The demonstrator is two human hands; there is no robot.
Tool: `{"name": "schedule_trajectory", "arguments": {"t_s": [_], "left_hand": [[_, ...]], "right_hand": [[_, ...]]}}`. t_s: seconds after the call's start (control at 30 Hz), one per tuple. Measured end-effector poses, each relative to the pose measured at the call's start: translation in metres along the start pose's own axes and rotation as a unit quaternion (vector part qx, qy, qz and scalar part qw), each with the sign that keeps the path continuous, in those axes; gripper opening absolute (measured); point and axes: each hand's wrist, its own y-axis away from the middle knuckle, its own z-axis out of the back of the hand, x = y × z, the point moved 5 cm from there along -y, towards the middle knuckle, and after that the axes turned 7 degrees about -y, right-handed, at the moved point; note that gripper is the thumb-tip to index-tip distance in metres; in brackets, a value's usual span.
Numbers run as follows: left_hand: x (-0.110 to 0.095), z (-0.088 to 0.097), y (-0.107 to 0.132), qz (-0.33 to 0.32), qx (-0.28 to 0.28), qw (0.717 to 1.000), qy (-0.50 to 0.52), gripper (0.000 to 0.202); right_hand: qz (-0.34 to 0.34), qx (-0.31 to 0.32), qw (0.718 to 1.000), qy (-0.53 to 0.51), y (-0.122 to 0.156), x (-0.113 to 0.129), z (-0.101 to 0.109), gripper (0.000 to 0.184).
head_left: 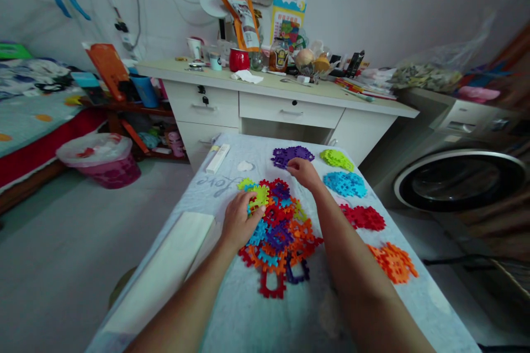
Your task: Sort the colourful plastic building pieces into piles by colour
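A mixed heap of coloured interlocking plastic tiles (281,237) lies in the middle of a pale blue cloth-covered table (232,314). My left hand (239,219) rests on the heap's left edge, fingers curled onto a yellow-green tile (260,195). My right hand (303,171) reaches to the far side, fingertips pinched at the edge of a purple pile (290,155). Sorted piles lie along the right: yellow-green (337,159), light blue (345,183), red (363,217) and orange (393,262).
A white flat box (165,270) lies along the table's left edge, a small white tube-like box (217,158) at the far left. Behind stand a cluttered white desk (285,105), a washing machine (459,176) at right, a pink bin (101,160) and a bed at left.
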Motion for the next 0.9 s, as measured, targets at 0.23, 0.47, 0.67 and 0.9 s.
{"name": "schedule_trajectory", "arguments": {"t_s": [0.23,0.47,0.67,0.9], "left_hand": [[-0.001,0.002,-0.001,-0.017,-0.001,1.0,0.0,0.033],[0.001,0.001,0.0,-0.016,-0.002,1.0,0.002,0.033],[0.0,0.001,0.0,-0.018,-0.002,1.0,-0.004,0.034],[0.001,0.0,0.0,-0.008,0.0,1.0,-0.002,0.034]], "right_hand": [[0.033,0.176,0.983,-0.044,0.034,0.012,-0.013,0.02],[0.041,0.244,0.969,-0.002,0.042,0.017,-0.017,0.029],[0.053,0.225,0.972,-0.048,0.044,0.017,-0.003,0.011],[-0.039,0.034,0.986,-0.155,0.032,-0.015,0.013,0.014]]}}
